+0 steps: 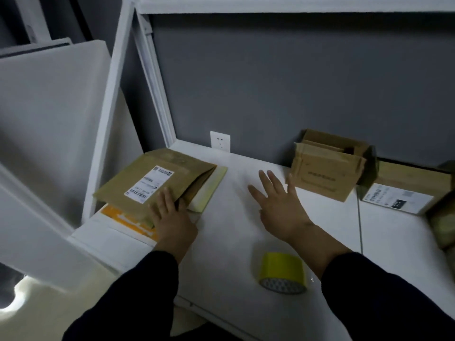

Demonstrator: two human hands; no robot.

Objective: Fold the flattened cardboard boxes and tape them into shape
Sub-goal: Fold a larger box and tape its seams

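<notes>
Your left hand lies flat on the flat box — likely to slide it over — right hand spread, empty.

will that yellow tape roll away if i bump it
Likely rolls: the yellow tape roll seems to stand on its curved rim, flat end facing you, so sideways. It sits near the table edge, so a skewed push might drop it.

Bare table lane between flattened boxes left and open box right; tape roll blocks near edge.
</notes>
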